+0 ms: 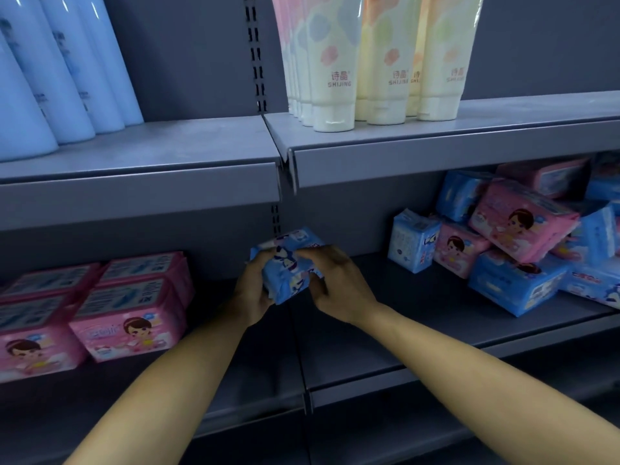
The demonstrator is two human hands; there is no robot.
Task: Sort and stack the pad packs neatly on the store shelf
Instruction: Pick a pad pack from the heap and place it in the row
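Grey metal store shelving [385, 333] faced me, and I held one blue plastic-wrapped pad pack [288, 266] in both hands above the lower shelf.

My left hand [251, 290] curled round its near-left corner and my right hand [335, 283] gripped the right side, fingers wrapped over the top. At nine o'clock sat the neat pink stacked pad packs [127, 303]; at two o'clock lay the jumbled heap of pink and blue packs [516, 236], several tilted. I judged the soft wrapper could slip or crumple under my squeeze, and pulling more from that leaning heap might topple packs off the shelf edge.
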